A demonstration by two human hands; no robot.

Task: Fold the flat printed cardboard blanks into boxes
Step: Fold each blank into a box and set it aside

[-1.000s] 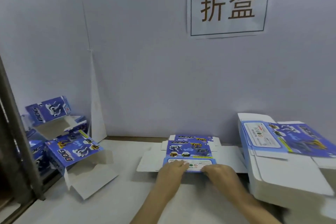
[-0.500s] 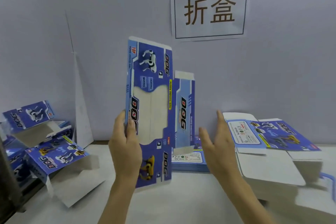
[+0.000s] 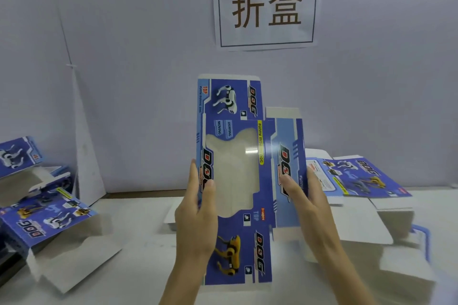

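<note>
Left hand (image 3: 195,208): grips the blank (image 3: 244,176) by its left edge, thumb in front.
Right hand (image 3: 309,203): pinches the blank's right panel, thumb in front.
Blank: upright, unfolded, held above the desk (image 3: 138,235).
Flat stack (image 3: 359,178): on the desk, right of the hands.
Folded boxes (image 3: 47,220): at the desk's left end.

- 1 printed blank (image 3: 233,181) held up
- 2 hands: left hand (image 3: 195,215) and right hand (image 3: 312,208)
- 1 stack of flat blanks (image 3: 371,230) on the right, no way to count the sheets
- 2 folded boxes I can make out on the left, upper box (image 3: 17,156) and lower box (image 3: 49,223), rest of that pile too blurry
- 1 paper sign (image 3: 267,7), 2 characters on it
</note>
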